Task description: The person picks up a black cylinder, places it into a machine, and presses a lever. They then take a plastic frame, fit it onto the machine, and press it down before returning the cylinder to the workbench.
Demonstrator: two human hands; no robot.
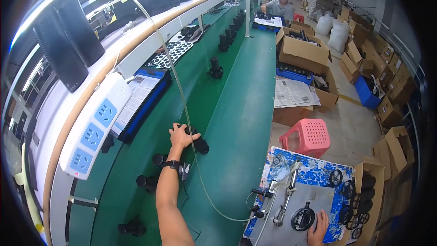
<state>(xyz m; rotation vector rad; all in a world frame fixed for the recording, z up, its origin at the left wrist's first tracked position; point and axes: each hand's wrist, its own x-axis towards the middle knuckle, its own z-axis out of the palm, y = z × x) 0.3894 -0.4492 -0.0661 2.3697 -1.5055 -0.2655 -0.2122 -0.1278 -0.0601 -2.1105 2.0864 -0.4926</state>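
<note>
My left hand (180, 138) reaches over the green belt, its thumb and fingers around a black cylindrical part (201, 145) that leans to the lower right. Its palm side is hidden. On the right, my right hand (320, 229) rests with outstretched fingers on a grey metal plate (284, 231), holding nothing. Just left of those fingers lies a black round ring-shaped part (302, 219) with a short stub. A metal lever clamp (287, 193) is mounted on the same plate, beside a small black-handled fitting (262, 193).
Several black parts (215, 68) stand along the green belt (246, 91). A thin hose (182, 92) hangs across the view. A white power strip (94, 126) lines the left shelf. Right are a pink stool (307, 136), cardboard boxes (304, 51) and black wheels (336, 177). Another person (280, 7) sits far off.
</note>
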